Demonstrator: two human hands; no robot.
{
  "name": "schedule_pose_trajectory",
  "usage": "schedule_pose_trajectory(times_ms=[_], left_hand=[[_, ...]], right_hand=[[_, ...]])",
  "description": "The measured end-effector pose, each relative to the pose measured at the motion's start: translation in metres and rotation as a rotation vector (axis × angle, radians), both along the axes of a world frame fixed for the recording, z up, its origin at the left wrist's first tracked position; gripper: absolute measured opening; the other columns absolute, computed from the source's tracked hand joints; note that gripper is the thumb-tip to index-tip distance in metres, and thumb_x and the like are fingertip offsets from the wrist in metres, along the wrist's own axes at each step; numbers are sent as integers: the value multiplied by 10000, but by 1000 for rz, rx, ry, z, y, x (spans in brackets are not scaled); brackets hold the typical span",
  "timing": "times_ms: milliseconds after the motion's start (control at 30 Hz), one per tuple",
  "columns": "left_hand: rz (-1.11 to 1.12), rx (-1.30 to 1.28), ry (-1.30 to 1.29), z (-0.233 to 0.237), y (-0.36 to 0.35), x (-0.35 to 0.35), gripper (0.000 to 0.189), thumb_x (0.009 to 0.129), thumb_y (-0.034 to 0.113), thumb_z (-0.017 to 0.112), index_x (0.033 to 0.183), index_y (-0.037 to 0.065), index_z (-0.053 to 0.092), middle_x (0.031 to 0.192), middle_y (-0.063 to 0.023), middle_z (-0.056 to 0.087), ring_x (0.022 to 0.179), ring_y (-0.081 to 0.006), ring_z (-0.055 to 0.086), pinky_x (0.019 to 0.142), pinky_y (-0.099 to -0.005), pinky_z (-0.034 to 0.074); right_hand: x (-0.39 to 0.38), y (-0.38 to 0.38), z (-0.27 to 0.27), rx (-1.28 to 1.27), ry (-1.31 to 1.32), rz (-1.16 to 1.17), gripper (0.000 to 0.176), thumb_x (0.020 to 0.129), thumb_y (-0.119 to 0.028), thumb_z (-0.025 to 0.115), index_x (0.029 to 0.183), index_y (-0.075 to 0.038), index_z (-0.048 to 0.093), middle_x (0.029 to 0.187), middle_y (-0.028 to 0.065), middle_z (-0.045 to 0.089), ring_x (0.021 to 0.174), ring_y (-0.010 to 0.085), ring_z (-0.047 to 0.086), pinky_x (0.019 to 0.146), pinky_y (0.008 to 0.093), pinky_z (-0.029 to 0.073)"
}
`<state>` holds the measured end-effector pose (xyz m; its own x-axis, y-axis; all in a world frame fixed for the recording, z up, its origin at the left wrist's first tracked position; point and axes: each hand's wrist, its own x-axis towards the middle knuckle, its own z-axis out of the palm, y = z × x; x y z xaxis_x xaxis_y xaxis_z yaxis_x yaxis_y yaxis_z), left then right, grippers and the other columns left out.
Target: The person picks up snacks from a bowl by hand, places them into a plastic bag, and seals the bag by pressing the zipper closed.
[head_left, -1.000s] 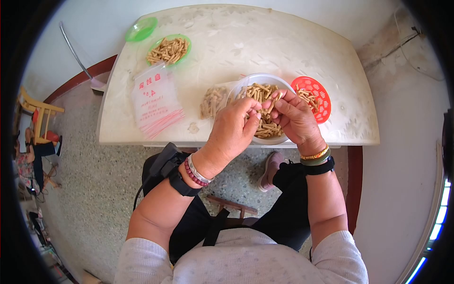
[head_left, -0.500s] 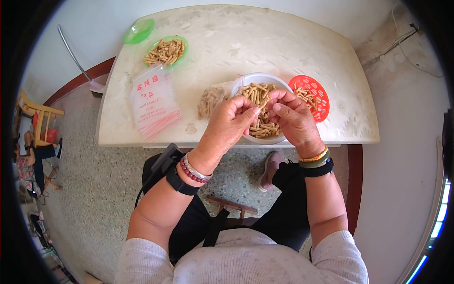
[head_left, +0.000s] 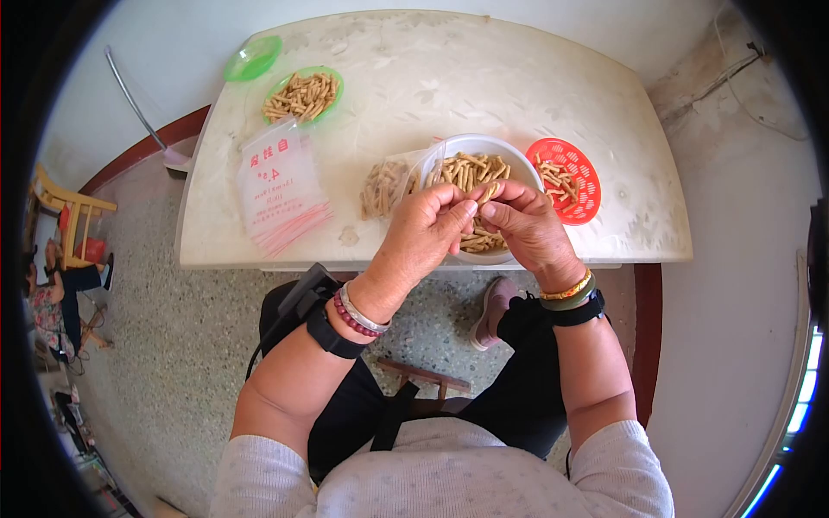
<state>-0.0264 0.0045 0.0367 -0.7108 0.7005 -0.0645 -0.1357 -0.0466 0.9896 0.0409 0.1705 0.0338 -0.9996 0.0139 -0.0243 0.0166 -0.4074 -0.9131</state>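
Observation:
My left hand (head_left: 420,233) and my right hand (head_left: 528,228) meet over the near rim of a white bowl (head_left: 518,157) filled with short tan sticks (head_left: 471,173). Together the fingertips pinch one tan stick (head_left: 490,192), which stands tilted between them. Just left of the bowl lies a small clear bag (head_left: 386,186) holding more tan sticks. A red perforated basket (head_left: 576,177) with a few sticks sits right of the bowl.
A pale table (head_left: 484,78) carries a green dish of sticks (head_left: 302,93), an empty green lid (head_left: 252,55) and a stack of printed plastic bags (head_left: 278,184) at the left. A pink shoe (head_left: 494,306) rests on the speckled floor below.
Both hands have drawn slightly toward me and lower, off the bowl's middle to its near rim. The pinched stick now shows upright between the fingertips.

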Motion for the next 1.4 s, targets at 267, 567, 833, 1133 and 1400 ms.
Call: schedule_pose_trajectory(times_ms=[267, 567, 833, 1133, 1400], left_hand=[[-127, -120, -4, -2, 2, 4, 171, 967, 167, 514, 981, 23, 606, 752, -13, 612, 500, -31, 481, 434, -162, 368], [-328, -284, 177, -15, 4, 13, 151, 929, 117, 527, 972, -1, 611, 767, -33, 630, 547, -60, 519, 489, -205, 429], [-344, -266, 250, -18, 1, 13, 151, 929, 116, 526, 983, -2, 603, 764, -33, 626, 579, -62, 530, 514, -207, 441], [-315, -298, 293, -10, -8, 9, 141, 931, 123, 533, 975, 12, 609, 759, -15, 624, 582, -57, 538, 534, -204, 446], [-384, -321, 551, -21, -9, 18, 146, 886, 155, 597, 924, 15, 617, 736, -105, 652, 669, -210, 636, 633, -318, 492]], right_hand=[[-1, 6, 3, 40, -65, -95, 36, 887, -63, 624, 902, -78, 594, 942, 47, 663, 823, 86, 596, 749, 230, 480], [-2, -8, 9, 282, -95, -176, 75, 875, -25, 632, 902, -36, 564, 849, 12, 638, 747, 52, 570, 648, 188, 475], [-7, 30, -14, 663, -46, -438, 92, 830, -60, 690, 871, -36, 611, 759, -19, 620, 684, 45, 559, 614, 200, 471], [6, 125, -15, 1385, -201, -978, 181, 793, -160, 675, 919, -32, 657, 805, 80, 680, 678, 164, 640, 643, 302, 506], [0, 95, -13, 1298, -66, -502, 173, 764, -95, 662, 934, -67, 673, 951, 108, 674, 909, 254, 630, 818, 379, 487]])
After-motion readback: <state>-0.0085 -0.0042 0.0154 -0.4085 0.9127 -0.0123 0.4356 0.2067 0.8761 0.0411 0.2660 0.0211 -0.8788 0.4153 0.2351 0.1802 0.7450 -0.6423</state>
